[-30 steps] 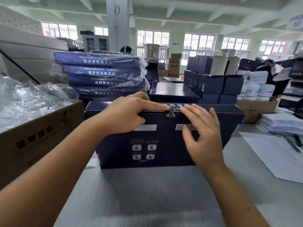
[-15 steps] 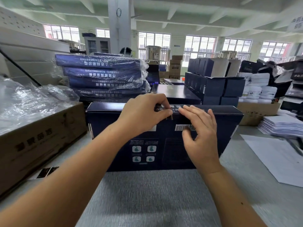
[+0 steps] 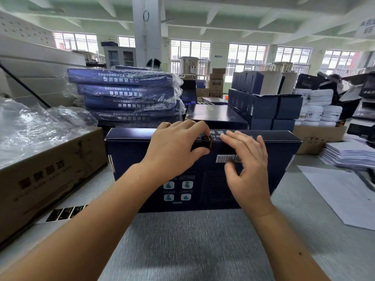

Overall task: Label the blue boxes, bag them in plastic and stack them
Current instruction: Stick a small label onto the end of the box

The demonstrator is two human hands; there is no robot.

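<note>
Some bare grey tabletop (image 3: 192, 240) nearest, open room there. Mid-tabletop, dark blue box (image 3: 132, 159) upright on long edge, front face to camera: white barcode (image 3: 224, 158), four pale icons (image 3: 177, 190) lower. Pinches small dark label (image 3: 207, 143) in left hand (image 3: 176, 151) at top front edge. Rests right hand (image 3: 249, 165) just beside, fingers straight on top edge, gripping nothing. Hemmed left by cardboard carton (image 3: 50, 175), label strip (image 3: 65, 213) at its foot; paper sheets (image 3: 341, 195) right. Behind: flat blue box (image 3: 215, 116), stack of bagged blue boxes (image 3: 125, 94).
</note>
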